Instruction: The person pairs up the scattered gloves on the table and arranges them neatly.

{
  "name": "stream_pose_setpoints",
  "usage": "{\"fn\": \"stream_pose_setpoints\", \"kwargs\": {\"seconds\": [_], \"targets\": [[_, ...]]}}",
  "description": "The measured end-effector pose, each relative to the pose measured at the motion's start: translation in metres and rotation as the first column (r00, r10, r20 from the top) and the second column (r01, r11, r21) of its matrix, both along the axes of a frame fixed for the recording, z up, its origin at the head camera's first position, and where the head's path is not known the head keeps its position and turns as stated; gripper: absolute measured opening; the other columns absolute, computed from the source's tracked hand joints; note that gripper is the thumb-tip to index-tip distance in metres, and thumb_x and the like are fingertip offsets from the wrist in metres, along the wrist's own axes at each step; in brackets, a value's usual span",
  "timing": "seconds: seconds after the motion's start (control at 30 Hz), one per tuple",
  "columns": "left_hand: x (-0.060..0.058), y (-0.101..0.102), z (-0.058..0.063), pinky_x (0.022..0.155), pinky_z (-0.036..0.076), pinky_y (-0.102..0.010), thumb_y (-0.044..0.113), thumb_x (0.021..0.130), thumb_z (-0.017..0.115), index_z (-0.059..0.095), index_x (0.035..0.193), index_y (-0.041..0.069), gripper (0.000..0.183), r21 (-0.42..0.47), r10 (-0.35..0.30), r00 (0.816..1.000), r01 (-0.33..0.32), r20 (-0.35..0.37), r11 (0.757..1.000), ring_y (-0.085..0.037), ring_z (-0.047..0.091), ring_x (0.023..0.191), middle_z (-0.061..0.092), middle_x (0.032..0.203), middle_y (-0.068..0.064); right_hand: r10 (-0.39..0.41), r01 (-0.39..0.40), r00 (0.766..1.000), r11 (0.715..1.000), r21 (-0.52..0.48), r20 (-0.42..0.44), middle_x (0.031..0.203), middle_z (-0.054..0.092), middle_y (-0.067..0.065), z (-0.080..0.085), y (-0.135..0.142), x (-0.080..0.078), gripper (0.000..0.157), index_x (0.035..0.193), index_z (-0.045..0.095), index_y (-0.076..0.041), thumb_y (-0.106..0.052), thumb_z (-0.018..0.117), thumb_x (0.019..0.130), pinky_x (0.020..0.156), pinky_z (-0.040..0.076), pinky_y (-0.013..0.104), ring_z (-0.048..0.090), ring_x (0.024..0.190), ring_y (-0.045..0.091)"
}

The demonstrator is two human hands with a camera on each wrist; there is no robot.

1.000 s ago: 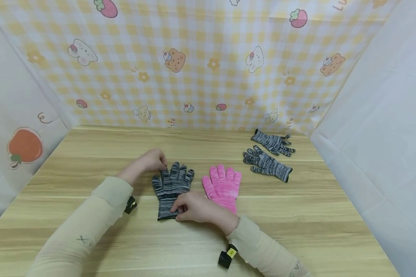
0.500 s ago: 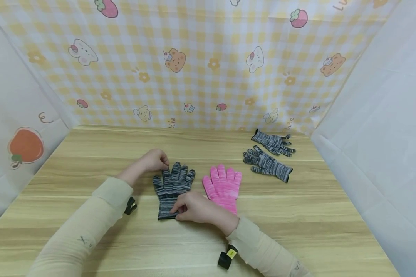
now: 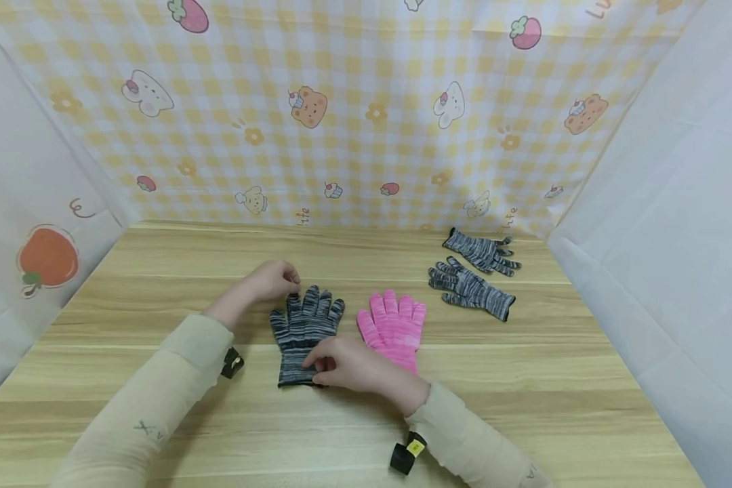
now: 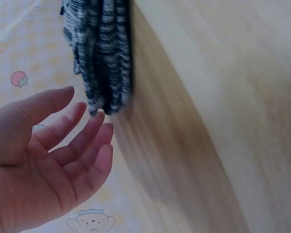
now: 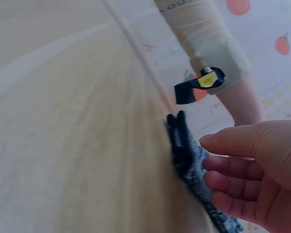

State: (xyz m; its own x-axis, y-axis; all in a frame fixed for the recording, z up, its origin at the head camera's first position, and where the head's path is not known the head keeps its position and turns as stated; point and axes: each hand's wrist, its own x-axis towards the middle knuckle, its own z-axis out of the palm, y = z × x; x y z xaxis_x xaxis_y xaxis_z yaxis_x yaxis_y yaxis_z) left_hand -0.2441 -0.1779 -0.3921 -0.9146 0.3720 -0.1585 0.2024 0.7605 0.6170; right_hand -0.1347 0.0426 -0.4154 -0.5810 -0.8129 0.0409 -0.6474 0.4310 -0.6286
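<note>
A dark grey striped knit glove (image 3: 308, 329) lies flat in the middle of the table, fingers toward the back. Just off one of its fingertips is my left hand (image 3: 271, 279); the left wrist view shows the thumb apart from loosely bent fingers, with the glove (image 4: 104, 58) right at the fingertips. My right hand (image 3: 350, 364) is over the right corner of the cuff, its thumb and fingers spread apart with nothing between them in the right wrist view, beside the glove (image 5: 184, 155). A pink knit glove (image 3: 393, 325) lies to the right, its cuff hidden behind my right hand and wrist.
Two more grey striped gloves lie at the back right, one (image 3: 480, 251) behind the other (image 3: 472, 291). A yellow checked cloth (image 3: 354, 149) rises behind the wooden table (image 3: 524, 393), and white cloth sides (image 3: 659, 237) flank it.
Both hands have loosened from the dark grey glove: the left from a fingertip, the right from the cuff, drawing slightly right. The glove has shifted slightly right.
</note>
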Motion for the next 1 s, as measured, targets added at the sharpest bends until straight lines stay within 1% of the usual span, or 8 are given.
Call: {"fn": "stream_pose_setpoints", "kwargs": {"seconds": [0.23, 0.37, 0.53, 0.63, 0.77, 0.83, 0.9, 1.0], "targets": [[0.001, 0.004, 0.005, 0.081, 0.05, -0.044, 0.01, 0.092, 0.059, 0.065, 0.103, -0.005, 0.02, 0.079, 0.067, 0.995, -0.061, -0.073, 0.995, -0.029, 0.059, 0.091, 0.064, 0.097, -0.015, -0.012, 0.014, 1.0, 0.997, -0.08, 0.019, 0.081, 0.061, -0.008, 0.015, 0.011, -0.003, 0.021, 0.108, 0.071, -0.004, -0.008, 0.07, 0.087, 0.06, 0.047, 0.014, 0.053, 0.068, 0.002], [0.002, 0.009, 0.009, 0.083, 0.05, -0.044, 0.012, 0.094, 0.058, 0.065, 0.107, -0.005, 0.022, 0.122, 0.102, 0.989, -0.089, -0.108, 0.989, -0.03, 0.059, 0.094, 0.065, 0.1, -0.016, -0.059, 0.063, 0.997, 0.994, -0.093, 0.047, 0.087, 0.064, -0.005, 0.027, 0.02, -0.005, 0.021, 0.109, 0.07, -0.002, -0.009, 0.068, 0.089, 0.061, 0.048, 0.017, 0.053, 0.069, 0.005], [0.008, 0.019, 0.014, 0.08, 0.051, -0.042, 0.012, 0.094, 0.058, 0.066, 0.107, -0.005, 0.023, 0.184, 0.137, 0.979, -0.108, -0.151, 0.977, -0.029, 0.06, 0.093, 0.065, 0.101, -0.016, -0.116, 0.126, 0.99, 0.983, -0.134, 0.084, 0.089, 0.065, -0.005, 0.04, 0.033, -0.007, 0.019, 0.108, 0.07, -0.002, -0.011, 0.065, 0.092, 0.064, 0.05, 0.022, 0.055, 0.072, 0.007], [0.012, 0.027, 0.018, 0.076, 0.052, -0.039, 0.012, 0.094, 0.058, 0.066, 0.107, -0.005, 0.023, 0.237, 0.167, 0.976, -0.13, -0.143, 0.963, -0.028, 0.06, 0.09, 0.066, 0.099, -0.015, -0.145, 0.161, 0.984, 0.972, -0.169, 0.101, 0.09, 0.066, -0.003, 0.045, 0.04, -0.009, 0.019, 0.108, 0.07, -0.001, -0.01, 0.063, 0.093, 0.065, 0.051, 0.024, 0.056, 0.073, 0.007], [0.017, 0.039, 0.02, 0.071, 0.052, -0.034, 0.011, 0.094, 0.057, 0.066, 0.105, -0.004, 0.021, 0.322, 0.192, 0.975, -0.146, -0.114, 0.936, -0.025, 0.061, 0.086, 0.067, 0.096, -0.016, -0.192, 0.212, 0.975, 0.956, -0.201, 0.113, 0.089, 0.066, -0.001, 0.049, 0.053, -0.011, 0.019, 0.108, 0.07, -0.003, -0.009, 0.063, 0.092, 0.066, 0.053, 0.026, 0.059, 0.074, 0.009], [0.02, 0.045, 0.02, 0.069, 0.052, -0.033, 0.01, 0.094, 0.057, 0.066, 0.103, -0.004, 0.019, 0.354, 0.197, 0.975, -0.149, -0.105, 0.923, -0.025, 0.061, 0.083, 0.067, 0.093, -0.016, -0.223, 0.239, 0.97, 0.95, -0.201, 0.1, 0.088, 0.066, -0.003, 0.05, 0.06, -0.013, 0.019, 0.109, 0.07, -0.005, -0.011, 0.063, 0.092, 0.065, 0.053, 0.026, 0.059, 0.073, 0.01], [0.023, 0.051, 0.021, 0.068, 0.052, -0.031, 0.009, 0.093, 0.057, 0.066, 0.103, -0.004, 0.019, 0.371, 0.196, 0.975, -0.145, -0.105, 0.917, -0.026, 0.062, 0.081, 0.067, 0.092, -0.016, -0.253, 0.264, 0.964, 0.944, -0.198, 0.079, 0.088, 0.065, -0.004, 0.052, 0.069, -0.015, 0.018, 0.108, 0.071, -0.007, -0.013, 0.064, 0.092, 0.066, 0.053, 0.027, 0.06, 0.074, 0.011], [0.028, 0.061, 0.023, 0.068, 0.053, -0.031, 0.007, 0.092, 0.057, 0.066, 0.104, -0.005, 0.019, 0.396, 0.201, 0.977, -0.155, -0.077, 0.905, -0.029, 0.063, 0.081, 0.067, 0.09, -0.015, -0.283, 0.29, 0.957, 0.934, -0.209, 0.065, 0.094, 0.067, 0.0, 0.053, 0.083, -0.02, 0.019, 0.109, 0.07, -0.005, -0.013, 0.063, 0.093, 0.068, 0.053, 0.027, 0.06, 0.078, 0.012]]}}
